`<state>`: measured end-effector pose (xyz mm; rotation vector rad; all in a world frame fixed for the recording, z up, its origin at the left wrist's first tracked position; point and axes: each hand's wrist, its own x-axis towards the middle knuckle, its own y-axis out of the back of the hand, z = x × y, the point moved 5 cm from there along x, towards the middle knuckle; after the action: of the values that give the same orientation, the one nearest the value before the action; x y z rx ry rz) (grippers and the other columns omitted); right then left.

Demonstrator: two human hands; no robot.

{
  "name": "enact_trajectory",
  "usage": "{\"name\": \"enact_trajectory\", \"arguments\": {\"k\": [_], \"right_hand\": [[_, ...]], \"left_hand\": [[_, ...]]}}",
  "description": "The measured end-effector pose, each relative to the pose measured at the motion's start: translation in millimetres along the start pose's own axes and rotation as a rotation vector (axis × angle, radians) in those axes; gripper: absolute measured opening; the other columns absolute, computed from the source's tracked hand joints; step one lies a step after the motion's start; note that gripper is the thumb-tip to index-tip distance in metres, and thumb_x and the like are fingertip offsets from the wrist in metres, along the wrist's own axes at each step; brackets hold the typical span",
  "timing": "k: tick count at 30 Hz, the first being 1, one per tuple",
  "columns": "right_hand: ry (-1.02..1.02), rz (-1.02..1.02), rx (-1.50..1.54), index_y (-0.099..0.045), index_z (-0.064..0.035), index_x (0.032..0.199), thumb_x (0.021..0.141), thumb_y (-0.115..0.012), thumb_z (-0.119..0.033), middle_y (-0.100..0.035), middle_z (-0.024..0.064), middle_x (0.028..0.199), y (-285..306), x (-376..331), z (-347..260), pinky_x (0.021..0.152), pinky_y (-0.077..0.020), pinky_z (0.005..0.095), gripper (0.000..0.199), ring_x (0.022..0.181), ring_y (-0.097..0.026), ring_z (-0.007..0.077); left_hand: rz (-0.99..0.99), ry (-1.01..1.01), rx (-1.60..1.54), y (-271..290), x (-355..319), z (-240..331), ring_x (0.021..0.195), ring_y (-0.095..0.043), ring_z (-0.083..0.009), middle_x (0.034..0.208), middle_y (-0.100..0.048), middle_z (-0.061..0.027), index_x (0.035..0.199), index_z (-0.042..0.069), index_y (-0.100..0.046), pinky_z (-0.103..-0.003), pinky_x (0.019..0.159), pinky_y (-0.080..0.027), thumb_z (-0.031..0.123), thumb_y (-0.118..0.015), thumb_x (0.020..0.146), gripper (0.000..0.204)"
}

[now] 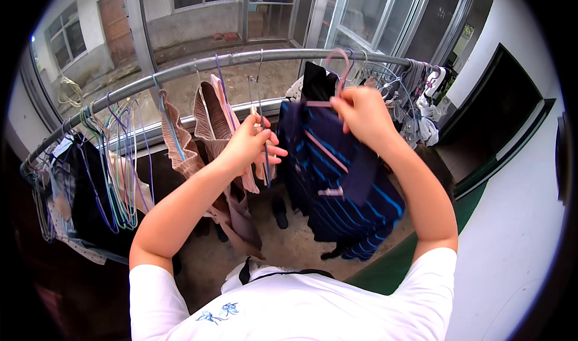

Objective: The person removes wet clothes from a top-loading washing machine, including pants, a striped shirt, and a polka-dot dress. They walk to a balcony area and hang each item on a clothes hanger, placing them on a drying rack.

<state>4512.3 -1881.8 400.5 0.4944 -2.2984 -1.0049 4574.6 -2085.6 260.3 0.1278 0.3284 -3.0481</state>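
My right hand [361,113] is closed on a pink clothes hanger [319,104], whose hook rises beside the metal rail. From this hanger hangs a navy shirt [355,204] with bright blue stripes, its collar side near my fingers. My left hand [256,141] is to the left of the shirt, fingers loosely spread and apart from it. Next to the left fingers, a blue hanger [267,160] and a pale pink garment [248,175] hang from the rail. A ribbed beige garment [211,115] is left of them, partly behind my left forearm.
The curved metal rail [180,70] runs across in front of me. Several coloured empty hangers [123,184] and dark clothes crowd its left end. More clothes and hangers [415,94] fill the right end. Dark slippers [279,213] lie on the floor below. A doorway [494,112] opens at right.
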Motion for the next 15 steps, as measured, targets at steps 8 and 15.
{"name": "enact_trajectory", "arguments": {"k": [8, 15], "right_hand": [[0.195, 0.348, -0.168, -0.071, 0.0027, 0.084, 0.086, -0.066, -0.017, -0.065, 0.0222, 0.069, -51.7, 109.8, 42.4, 0.061, -0.0524, 0.0405, 0.021, 0.061, -0.068, 0.0335], [0.217, 0.311, 0.018, -0.071, 0.0012, 0.096, 0.084, -0.069, -0.018, -0.067, 0.0212, 0.085, -57.9, 75.1, 84.0, 0.074, -0.0517, 0.0415, 0.023, 0.079, -0.066, 0.0358]], "left_hand": [[0.287, -0.633, 1.149, 2.3, -58.7, 19.9, 0.079, -0.067, -0.0378, 0.106, -0.062, -0.0262, 0.143, -0.001, -0.030, -0.043, 0.067, -0.055, 0.008, -0.050, 0.097, 0.051], [0.167, -0.899, 0.654, -105.4, -86.0, 81.4, 0.067, -0.057, -0.0175, 0.084, -0.059, -0.0095, 0.112, 0.001, -0.063, -0.025, 0.062, -0.047, -0.010, -0.049, 0.093, 0.026]]}}
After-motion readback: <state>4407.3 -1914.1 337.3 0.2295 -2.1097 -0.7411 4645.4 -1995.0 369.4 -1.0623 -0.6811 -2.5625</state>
